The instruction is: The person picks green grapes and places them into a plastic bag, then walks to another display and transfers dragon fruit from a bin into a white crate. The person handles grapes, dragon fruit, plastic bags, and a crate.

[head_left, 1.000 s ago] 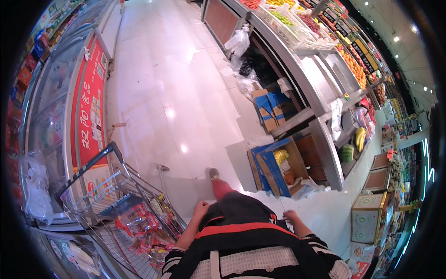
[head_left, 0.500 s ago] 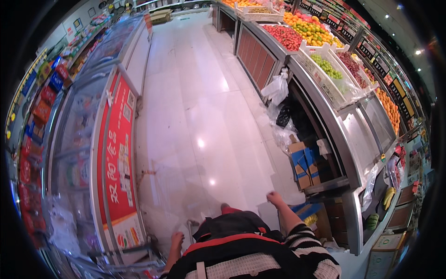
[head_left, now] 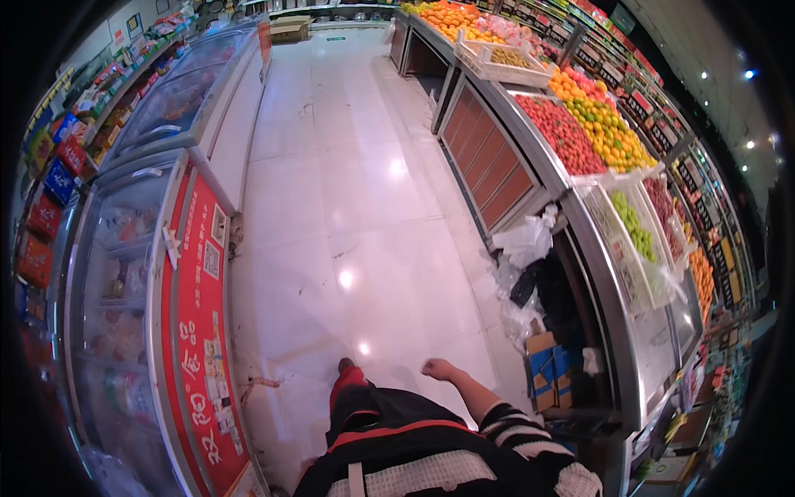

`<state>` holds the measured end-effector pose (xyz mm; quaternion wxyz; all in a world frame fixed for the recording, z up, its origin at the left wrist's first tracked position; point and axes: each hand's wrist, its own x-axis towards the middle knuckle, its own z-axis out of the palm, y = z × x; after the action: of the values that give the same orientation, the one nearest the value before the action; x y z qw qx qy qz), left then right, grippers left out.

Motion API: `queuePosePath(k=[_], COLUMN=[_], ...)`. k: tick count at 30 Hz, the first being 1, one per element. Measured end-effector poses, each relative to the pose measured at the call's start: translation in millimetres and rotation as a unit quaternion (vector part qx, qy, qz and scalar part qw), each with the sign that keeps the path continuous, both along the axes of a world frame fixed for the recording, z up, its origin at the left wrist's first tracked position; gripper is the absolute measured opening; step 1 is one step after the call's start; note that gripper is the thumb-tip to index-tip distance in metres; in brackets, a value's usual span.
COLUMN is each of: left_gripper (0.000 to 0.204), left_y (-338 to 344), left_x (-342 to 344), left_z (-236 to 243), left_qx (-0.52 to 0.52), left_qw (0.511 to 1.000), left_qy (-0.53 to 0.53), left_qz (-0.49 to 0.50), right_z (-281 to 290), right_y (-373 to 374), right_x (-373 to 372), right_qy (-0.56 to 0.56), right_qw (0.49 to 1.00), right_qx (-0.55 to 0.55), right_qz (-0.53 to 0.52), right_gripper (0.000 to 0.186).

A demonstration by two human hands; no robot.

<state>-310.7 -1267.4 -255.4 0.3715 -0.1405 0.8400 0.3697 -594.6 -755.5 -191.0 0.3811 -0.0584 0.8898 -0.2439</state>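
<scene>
My right hand (head_left: 435, 370) hangs over the pale floor in front of me, fingers loosely curled with nothing in them, beside the dark clothing with red trim (head_left: 397, 427) at my waist. A striped sleeve (head_left: 513, 431) covers that arm. My left hand is almost wholly hidden at the lower edge, its fingers unseen. My red trouser leg and dark shoe (head_left: 346, 369) show ahead. A glass-topped freezer with a red front (head_left: 195, 331) runs close along my left. Cardboard with blue panels (head_left: 546, 373) lies low at my right, farther out than my right hand.
A tiled aisle (head_left: 331, 182) runs ahead to flattened boxes (head_left: 288, 31). More freezers (head_left: 182, 91) and packaged goods (head_left: 58, 182) line the left. On the right, a fruit counter (head_left: 489, 157) carries white crates (head_left: 621, 248) and red and yellow fruit (head_left: 555, 132); plastic bags (head_left: 522, 236) bunch below it.
I have moved forward along the aisle, so freezers and counter have come closer. The cart has left view. My right hand has swung forward and inward; my left hand has dropped mostly out of sight.
</scene>
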Motion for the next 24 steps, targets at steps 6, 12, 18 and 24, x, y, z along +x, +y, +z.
queuePosePath(k=[6,12,18,24], left_gripper=[0.024,0.024,0.028,0.026], left_y=[-42.8,19.6,109.9,97.9], left_x=[-404.6,-752.7,-881.2,-911.1], left_z=[-8.0,41.8,49.7,26.9], left_qx=[-0.060,0.079,0.049,0.092], left_qw=[0.960,0.934,0.995,0.943], left_qy=[0.035,0.222,0.085,-0.080], left_qz=[0.271,0.267,0.026,0.309], right_z=[21.5,-11.8,-30.7,24.5], right_y=[109.8,141.0,125.9,106.9], right_x=[-34.8,-148.1,-430.0,-733.7], right_qy=[-0.094,-0.204,-0.163,-0.039], right_qw=[0.778,0.682,0.768,0.854], right_qx=[-0.061,-0.007,-0.132,-0.219], right_qz=[-0.618,-0.702,-0.605,-0.470], right_gripper=[0.020,0.022,0.022,0.022])
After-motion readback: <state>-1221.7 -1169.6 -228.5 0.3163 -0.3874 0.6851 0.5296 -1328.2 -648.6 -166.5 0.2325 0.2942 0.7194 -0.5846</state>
